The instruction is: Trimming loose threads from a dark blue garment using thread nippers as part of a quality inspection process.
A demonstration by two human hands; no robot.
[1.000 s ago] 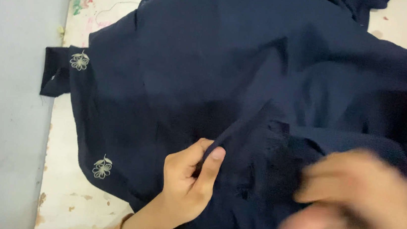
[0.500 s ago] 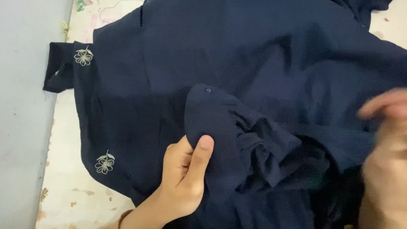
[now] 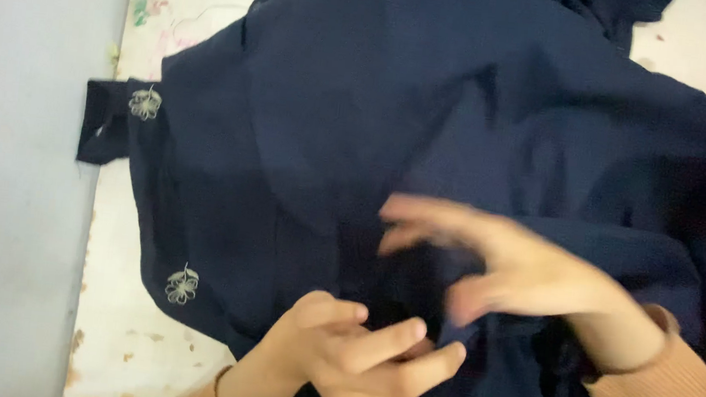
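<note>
Since half a second ago, the right hand (image 3: 519,271) has swung in from the right edge to the middle of the dark navy, soft woven garment (image 3: 429,128), and the bunched fold it was near has flattened under both hands. That cloth lies rumpled across a pale, paint-stained work surface (image 3: 140,351), covering most of the view; small cream embroidered flowers (image 3: 182,285) dot its left part. A narrow navy tab with another flower juts past the surface's left edge over the grey floor (image 3: 8,191). Bare surface shows at lower left and top right. Motion-blurred, the right hand's fingers are spread and slightly curled, touching the cloth; whether they grip it cannot be told. Below it, the left hand (image 3: 346,362) curls its fingers together, pinching a fold of the navy fabric
</note>
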